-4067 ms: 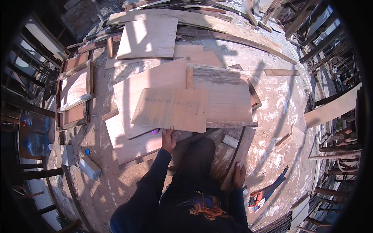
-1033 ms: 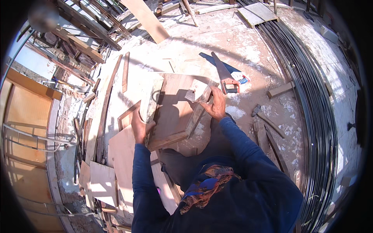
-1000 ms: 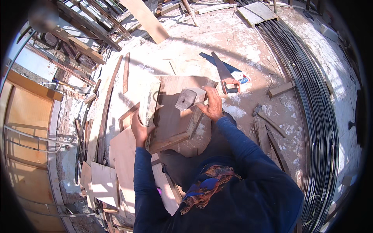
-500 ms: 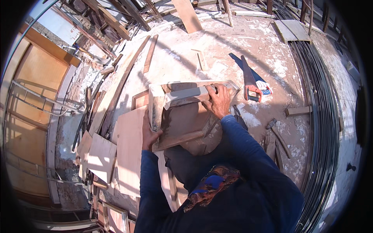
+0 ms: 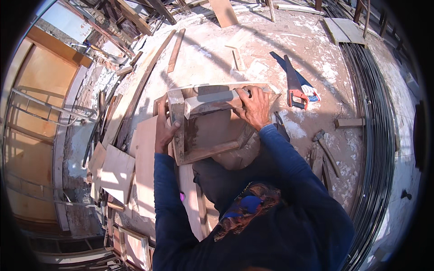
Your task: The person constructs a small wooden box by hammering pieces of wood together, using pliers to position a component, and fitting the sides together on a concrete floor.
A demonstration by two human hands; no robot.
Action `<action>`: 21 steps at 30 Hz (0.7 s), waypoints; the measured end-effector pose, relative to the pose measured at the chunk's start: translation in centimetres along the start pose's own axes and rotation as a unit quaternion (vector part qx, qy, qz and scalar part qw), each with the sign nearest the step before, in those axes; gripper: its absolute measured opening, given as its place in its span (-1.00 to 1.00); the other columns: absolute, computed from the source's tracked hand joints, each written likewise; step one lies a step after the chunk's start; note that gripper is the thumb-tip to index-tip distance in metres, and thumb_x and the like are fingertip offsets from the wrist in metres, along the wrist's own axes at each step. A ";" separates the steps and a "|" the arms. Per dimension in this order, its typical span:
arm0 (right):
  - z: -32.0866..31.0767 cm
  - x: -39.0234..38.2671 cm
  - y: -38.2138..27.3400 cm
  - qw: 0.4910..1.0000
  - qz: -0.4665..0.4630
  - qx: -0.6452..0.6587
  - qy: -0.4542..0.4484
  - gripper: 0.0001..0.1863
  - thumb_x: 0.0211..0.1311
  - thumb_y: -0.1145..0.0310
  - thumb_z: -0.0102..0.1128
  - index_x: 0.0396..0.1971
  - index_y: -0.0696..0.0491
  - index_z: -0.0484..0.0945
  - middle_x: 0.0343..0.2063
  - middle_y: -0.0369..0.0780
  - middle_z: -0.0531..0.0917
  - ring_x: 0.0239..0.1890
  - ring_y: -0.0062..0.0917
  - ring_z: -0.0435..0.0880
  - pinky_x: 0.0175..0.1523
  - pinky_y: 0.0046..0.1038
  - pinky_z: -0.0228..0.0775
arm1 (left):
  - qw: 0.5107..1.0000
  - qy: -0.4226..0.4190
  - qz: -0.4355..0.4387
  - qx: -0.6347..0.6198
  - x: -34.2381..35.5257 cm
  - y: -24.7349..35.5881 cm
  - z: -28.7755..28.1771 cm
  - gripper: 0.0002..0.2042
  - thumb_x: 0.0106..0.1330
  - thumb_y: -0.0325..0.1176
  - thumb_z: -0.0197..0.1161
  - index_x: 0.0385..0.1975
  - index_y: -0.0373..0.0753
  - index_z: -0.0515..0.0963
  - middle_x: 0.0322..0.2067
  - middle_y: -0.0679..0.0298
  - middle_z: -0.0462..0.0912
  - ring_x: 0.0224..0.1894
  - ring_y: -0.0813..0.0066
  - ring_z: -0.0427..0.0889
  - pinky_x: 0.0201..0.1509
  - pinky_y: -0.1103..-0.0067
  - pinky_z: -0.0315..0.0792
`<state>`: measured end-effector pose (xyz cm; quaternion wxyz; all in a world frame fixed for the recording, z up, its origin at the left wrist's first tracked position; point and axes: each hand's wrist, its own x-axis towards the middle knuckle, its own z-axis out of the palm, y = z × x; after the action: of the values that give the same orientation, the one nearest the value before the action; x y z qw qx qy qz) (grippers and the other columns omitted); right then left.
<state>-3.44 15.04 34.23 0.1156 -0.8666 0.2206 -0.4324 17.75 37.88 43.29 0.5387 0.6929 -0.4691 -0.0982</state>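
A shallow wooden frame (image 5: 211, 152) with a panel inside stands tilted over my lap. My left hand (image 5: 165, 130) grips its left side board, with the thumb on the near face and the fingers partly hidden behind. My right hand (image 5: 254, 107) closes over the right end of a short, pale wood block (image 5: 210, 104). This block lies across the upper part of the frame's inside, below its top board. Its left end sits close to the left side board; whether they touch I cannot tell.
Two handsaws (image 5: 296, 86) lie crossed on the ground to the right, beyond a hammer (image 5: 326, 152). A bundle of long dark rods (image 5: 373, 135) runs along the right. Plywood offcuts (image 5: 118, 174) and long battens (image 5: 144, 86) lie on the left, beside an orange-brown panel (image 5: 43, 135).
The frame has shifted slightly up and left with both hands on it. My left hand sits higher along the side board, and the block has moved a little left.
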 end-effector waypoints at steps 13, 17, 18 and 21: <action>0.6 1.0 -2.5 0.998 -0.046 0.008 -0.045 -0.24 -0.29 0.28 0.54 0.09 -0.13 0.47 -0.08 -0.17 0.48 -0.01 -0.26 0.43 0.03 -0.18 0.20 | 0.996 0.085 0.004 0.025 0.5 0.8 0.3 0.17 -0.43 0.11 0.64 0.29 -0.32 0.24 0.14 0.08 0.37 0.24 0.23 0.38 0.33 0.40 0.26; 0.0 0.6 -1.5 0.993 -0.079 0.081 -0.028 -0.28 -0.28 0.37 0.40 0.08 -0.01 0.45 -0.04 -0.14 0.53 0.06 -0.17 0.47 0.17 -0.14 0.22 | 0.996 0.090 0.018 0.007 -0.2 3.1 1.9 0.18 -0.48 0.03 0.67 0.26 -0.39 0.23 0.09 0.08 0.42 0.21 0.26 0.41 0.31 0.41 0.29; -0.2 0.5 -0.9 0.992 -0.084 0.081 -0.055 -0.25 -0.30 0.39 0.40 0.09 0.05 0.42 0.01 -0.11 0.52 0.09 -0.14 0.47 0.18 -0.15 0.23 | 0.996 0.092 0.013 -0.002 -0.4 3.5 2.3 0.18 -0.48 0.00 0.68 0.26 -0.43 0.22 0.09 0.09 0.42 0.21 0.25 0.41 0.30 0.41 0.29; -0.4 0.5 0.0 0.986 -0.107 0.097 -0.084 -0.25 -0.29 0.38 0.42 0.09 0.05 0.42 0.01 -0.10 0.52 0.08 -0.13 0.48 0.18 -0.15 0.25 | 0.992 0.092 0.042 0.070 -0.8 2.8 2.0 0.19 -0.51 -0.09 0.73 0.26 -0.40 0.20 0.09 0.09 0.45 0.18 0.26 0.45 0.31 0.42 0.31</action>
<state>-3.48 14.77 34.81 0.1700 -0.9031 0.0728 -0.3876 14.49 37.27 44.53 0.5331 0.7149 -0.4519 0.0219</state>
